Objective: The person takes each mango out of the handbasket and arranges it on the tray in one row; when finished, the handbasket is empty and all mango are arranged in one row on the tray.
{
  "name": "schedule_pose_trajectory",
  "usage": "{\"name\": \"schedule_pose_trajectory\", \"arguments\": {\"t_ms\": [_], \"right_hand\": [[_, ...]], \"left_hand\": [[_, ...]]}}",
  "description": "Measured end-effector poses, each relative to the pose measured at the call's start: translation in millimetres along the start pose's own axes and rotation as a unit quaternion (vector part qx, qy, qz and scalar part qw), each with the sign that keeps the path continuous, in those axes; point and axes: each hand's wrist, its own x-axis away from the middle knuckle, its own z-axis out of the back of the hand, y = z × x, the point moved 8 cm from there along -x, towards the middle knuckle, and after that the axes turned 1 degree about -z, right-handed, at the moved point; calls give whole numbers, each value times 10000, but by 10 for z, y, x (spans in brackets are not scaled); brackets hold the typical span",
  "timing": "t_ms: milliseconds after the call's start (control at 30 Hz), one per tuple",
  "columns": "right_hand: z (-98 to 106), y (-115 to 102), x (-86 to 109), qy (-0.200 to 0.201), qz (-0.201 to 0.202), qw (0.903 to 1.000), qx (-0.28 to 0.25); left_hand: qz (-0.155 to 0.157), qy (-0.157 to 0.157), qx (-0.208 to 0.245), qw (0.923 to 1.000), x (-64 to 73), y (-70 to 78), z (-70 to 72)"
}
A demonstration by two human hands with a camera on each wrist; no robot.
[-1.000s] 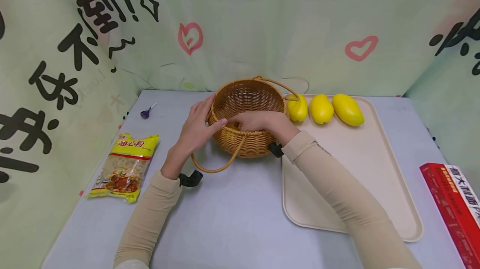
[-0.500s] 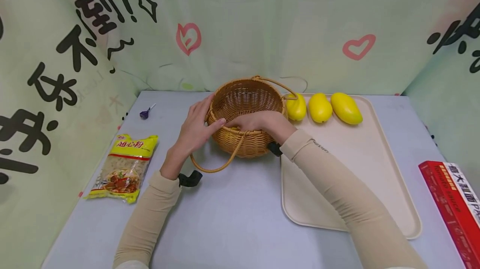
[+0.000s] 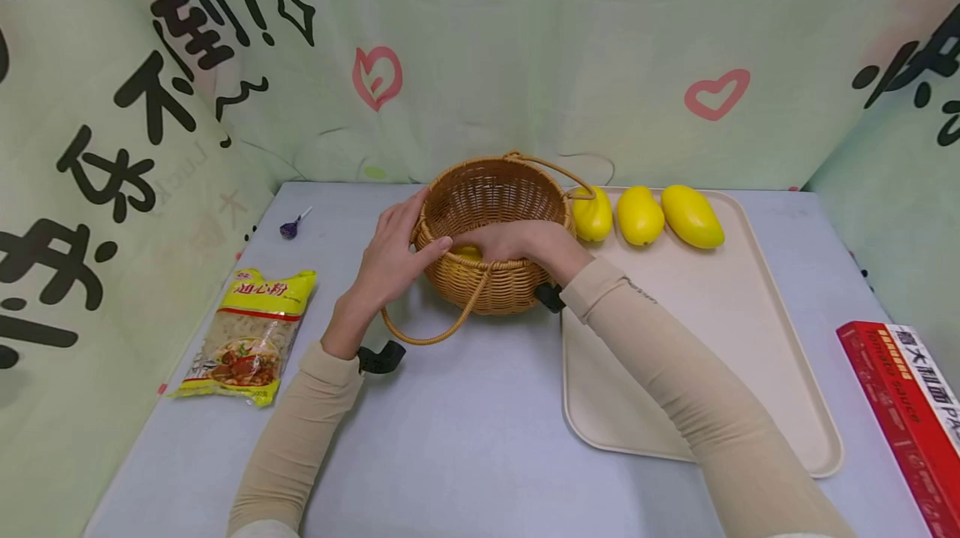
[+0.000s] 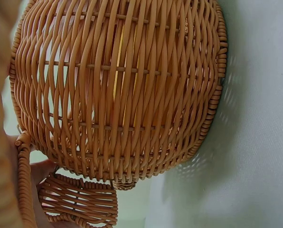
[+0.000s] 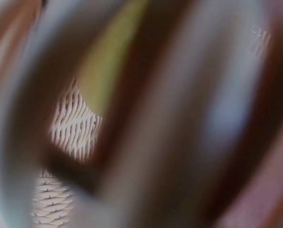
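Note:
The round wicker basket (image 3: 502,288) stands tilted toward me at the back middle of the table. My left hand (image 3: 393,254) grips its left side, thumb over the rim. In the left wrist view, fingertips (image 4: 42,170) show beside a woven flap at the basket's edge. My right hand (image 3: 517,242) reaches over the near rim into the basket, its fingers hidden. Just beside it inside, part of a yellow fruit (image 3: 468,253) shows; whether the fingers grip it is hidden. Through the weave, the right wrist view catches a blurred yellow patch (image 5: 103,66).
A beige tray (image 3: 675,338) lies to the right, with three yellow fruits (image 3: 641,216) along its far edge. On the left are a bag of pasta (image 3: 251,338) and a small purple lollipop (image 3: 291,228). A red box (image 3: 900,404) lies at the right edge.
More of the yellow fruit inside the basket shows beside the right hand now. That hand has shifted slightly within the basket. The left hand and the basket keep their places.

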Motion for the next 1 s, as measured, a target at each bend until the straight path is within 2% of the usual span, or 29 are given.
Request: {"name": "schedule_pose_trajectory", "arguments": {"t_ms": [333,533,767,1000], "right_hand": [[173,-13,24,1055,216,9931,463],[256,13,105,1557,87,9849,751],[371,34,313,1999,-161,9765,787],[579,12,595,2360,-76,9702,541]], "left_hand": [[-29,20,33,10000,-19,-8,-13],[-60,-10,44,10000,-20,19,-15],[46,-77,13,10000,-24,0,-36],[53,-24,18,10000,-11,-22,-6]]}}
